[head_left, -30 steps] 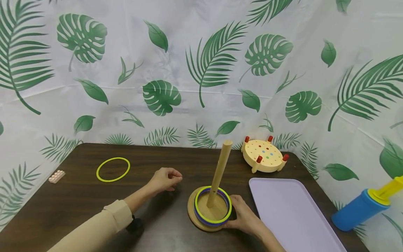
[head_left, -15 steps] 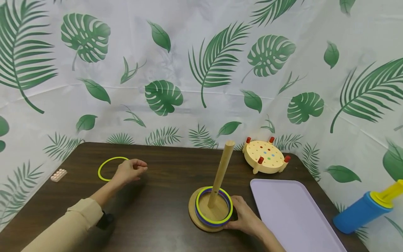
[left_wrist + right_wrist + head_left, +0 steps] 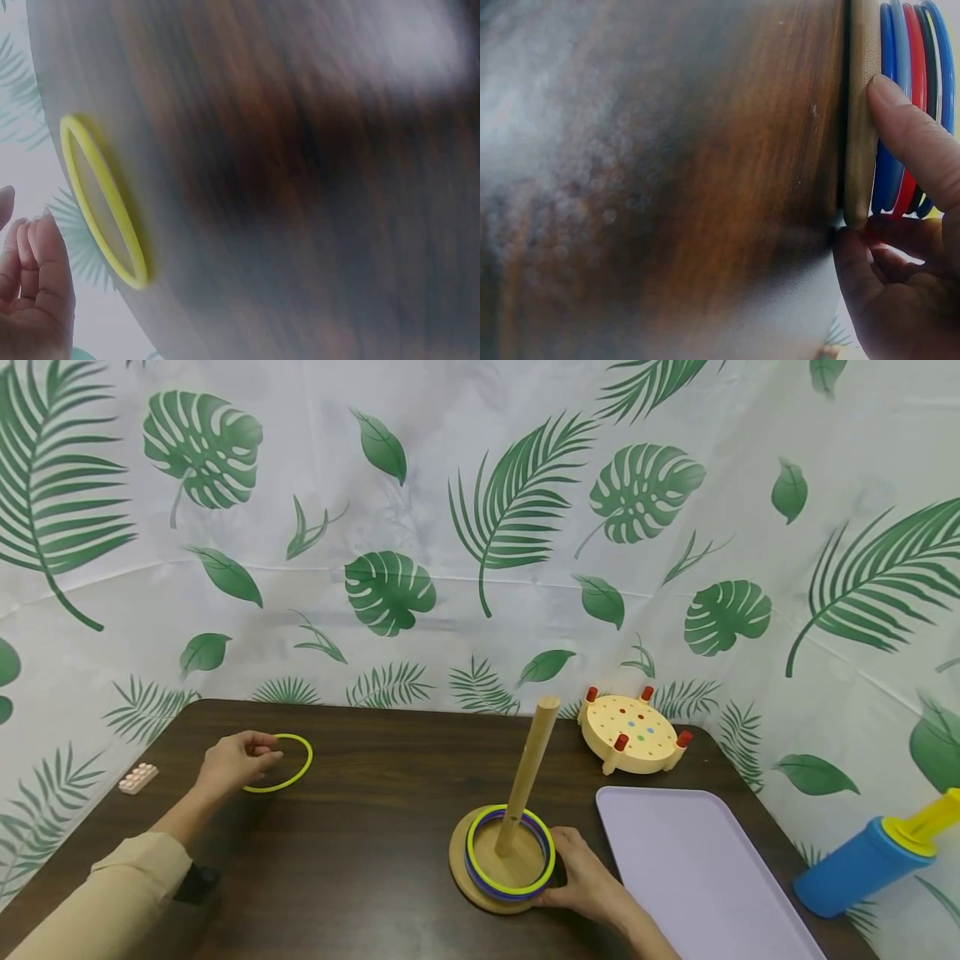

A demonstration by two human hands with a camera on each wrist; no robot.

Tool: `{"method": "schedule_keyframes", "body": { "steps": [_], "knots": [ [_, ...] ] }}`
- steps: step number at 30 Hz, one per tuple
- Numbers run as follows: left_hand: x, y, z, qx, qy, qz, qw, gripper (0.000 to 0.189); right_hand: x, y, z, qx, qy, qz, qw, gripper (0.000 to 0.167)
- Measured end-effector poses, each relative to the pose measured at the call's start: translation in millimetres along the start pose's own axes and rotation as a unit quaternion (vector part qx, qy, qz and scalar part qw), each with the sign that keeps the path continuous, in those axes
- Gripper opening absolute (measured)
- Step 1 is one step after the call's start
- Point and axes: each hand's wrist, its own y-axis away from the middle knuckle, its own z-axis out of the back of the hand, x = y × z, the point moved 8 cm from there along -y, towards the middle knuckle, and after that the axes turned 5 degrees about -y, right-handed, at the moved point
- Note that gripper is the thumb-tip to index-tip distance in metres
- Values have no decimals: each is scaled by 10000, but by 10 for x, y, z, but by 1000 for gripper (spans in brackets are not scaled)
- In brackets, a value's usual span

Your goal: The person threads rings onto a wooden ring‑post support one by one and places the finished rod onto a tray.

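My left hand point(image 3: 228, 768) hovers over the left side of a lone yellow ring point(image 3: 311, 758) on the table. In the left wrist view that hand point(image 3: 37, 292) is apart from the ring, its fingers loosely bent around nothing. My right hand point(image 3: 588, 881) holds the edge of a wooden ring toss stand point(image 3: 459, 856), which has a tall upright peg point(image 3: 531, 760). Several stacked rings lie around the peg, a yellow one on top. In the right wrist view blue, red and dark rings point(image 3: 917, 67) show, with the thumb point(image 3: 907, 124) against the wooden base beside them.
A lilac tray point(image 3: 693, 860) lies right of the stand. Behind it is a round cream toy point(image 3: 630, 731) with red-tipped pegs. A blue and yellow pump point(image 3: 862, 864) is at the far right. A pale pink block point(image 3: 138, 778) sits near the table's left edge.
My left hand has travelled left across the table, from near the stand to over the lone yellow ring. My right hand has stayed at the stand's base.
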Motion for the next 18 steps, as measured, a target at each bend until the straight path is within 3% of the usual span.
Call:
{"method": "schedule_keyframes", "body": {
  "steps": [10,18],
  "knots": [
    [135,-6,167,-379,-628,15,9973,44,11,8,6,-18,28,121,9999,77],
    [263,-5,236,-524,-893,226,9944,45,21,1,7,9,-14,128,9999,77]
  ]
}}
